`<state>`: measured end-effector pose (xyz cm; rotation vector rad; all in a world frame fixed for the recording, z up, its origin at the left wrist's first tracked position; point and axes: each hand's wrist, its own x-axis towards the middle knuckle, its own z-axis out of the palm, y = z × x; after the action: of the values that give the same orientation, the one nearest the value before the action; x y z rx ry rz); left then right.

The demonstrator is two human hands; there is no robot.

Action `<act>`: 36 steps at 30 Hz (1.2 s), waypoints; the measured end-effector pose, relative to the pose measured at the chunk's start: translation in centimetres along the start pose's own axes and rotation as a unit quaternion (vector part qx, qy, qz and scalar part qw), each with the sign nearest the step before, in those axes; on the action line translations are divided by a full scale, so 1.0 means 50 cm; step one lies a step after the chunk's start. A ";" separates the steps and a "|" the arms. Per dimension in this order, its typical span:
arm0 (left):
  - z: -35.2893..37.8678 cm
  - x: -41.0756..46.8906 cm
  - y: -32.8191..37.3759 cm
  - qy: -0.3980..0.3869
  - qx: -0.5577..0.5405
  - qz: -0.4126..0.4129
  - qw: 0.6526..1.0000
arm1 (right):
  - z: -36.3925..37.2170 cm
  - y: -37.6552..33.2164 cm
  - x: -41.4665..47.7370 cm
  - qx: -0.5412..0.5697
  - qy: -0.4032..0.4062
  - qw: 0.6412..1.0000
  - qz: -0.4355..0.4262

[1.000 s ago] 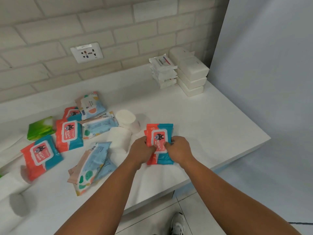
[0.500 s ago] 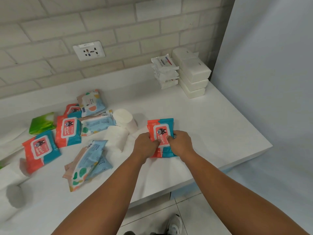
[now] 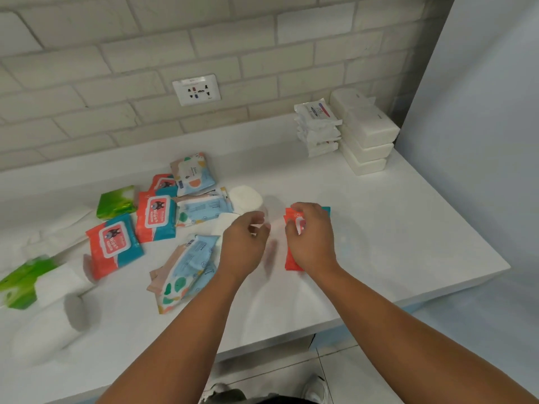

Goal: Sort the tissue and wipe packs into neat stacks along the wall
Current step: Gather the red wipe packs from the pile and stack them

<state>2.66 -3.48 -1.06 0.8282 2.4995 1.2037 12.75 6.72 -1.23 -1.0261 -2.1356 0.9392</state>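
Note:
A red-and-teal wipes pack [image 3: 291, 262] lies on the white counter [image 3: 408, 228] near the middle. My right hand [image 3: 313, 237] lies over it, with fingers and thumb curled round its upper part. Just left of the pack, my left hand [image 3: 243, 243] hovers apart from it, fingers loosely curled and holding nothing; it is blurred. Against the back wall at the right stand two stacks: small white wipe packs [image 3: 318, 128] and white tissue bricks [image 3: 367, 135].
Loose packs lie to the left: red-and-teal ones [image 3: 156, 215] [image 3: 112, 243], pastel ones [image 3: 192, 173] [image 3: 186, 263], green ones [image 3: 116, 201] [image 3: 20, 279]. White paper rolls [image 3: 246, 198] [image 3: 43, 330] sit among them. A wall socket [image 3: 196, 89] is above. A grey panel [image 3: 481, 112] bounds the right.
My left hand has let go of the red-and-teal pack and drawn away to the left. My right hand now covers the pack alone. The camera has tilted up towards the wall.

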 end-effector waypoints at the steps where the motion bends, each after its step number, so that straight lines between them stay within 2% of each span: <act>1: -0.023 0.003 -0.010 0.013 0.009 -0.004 1.000 | 0.012 -0.024 -0.005 0.001 -0.017 1.000 -0.008; 5: -0.117 0.024 -0.067 0.039 0.056 -0.053 0.996 | 0.086 -0.108 -0.018 0.039 -0.107 0.993 -0.042; 10: -0.240 0.049 -0.191 0.057 0.072 -0.077 0.993 | 0.208 -0.205 -0.036 0.063 -0.187 0.979 -0.058; 12: -0.291 0.062 -0.240 0.069 0.103 -0.100 0.987 | 0.264 -0.246 -0.043 0.052 -0.215 0.974 -0.055; 15: -0.365 0.091 -0.318 0.067 0.178 -0.191 0.963 | 0.352 -0.298 -0.051 0.021 -0.257 0.965 -0.052; 20: -0.471 0.141 -0.432 0.081 0.207 -0.214 0.951 | 0.484 -0.357 -0.056 -0.015 -0.318 0.947 -0.041; 22: -0.504 0.156 -0.453 0.069 0.227 -0.203 0.950 | 0.524 -0.376 -0.054 -0.023 -0.341 0.939 -0.031; 25: -0.535 0.181 -0.487 0.000 0.256 -0.236 0.938 | 0.574 -0.397 -0.050 -0.038 -0.372 0.928 -0.007; 27: -0.546 0.196 -0.509 -0.043 0.250 -0.252 0.934 | 0.609 -0.404 -0.047 -0.052 -0.385 0.921 0.007; 30: -0.556 0.219 -0.515 -0.064 0.224 -0.251 0.939 | 0.646 -0.413 -0.040 -0.066 -0.386 0.920 0.034; 34: -0.562 0.247 -0.523 -0.080 0.112 -0.284 0.949 | 0.667 -0.417 -0.029 -0.060 -0.380 0.921 0.055; 36: -0.562 0.251 -0.529 -0.099 0.090 -0.276 0.952 | 0.673 -0.417 -0.024 -0.048 -0.381 0.921 0.070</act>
<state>-30.17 -27.18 -3.63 0.2288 2.4506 0.6770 -20.08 -15.17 -4.55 -0.9603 -2.7783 1.5002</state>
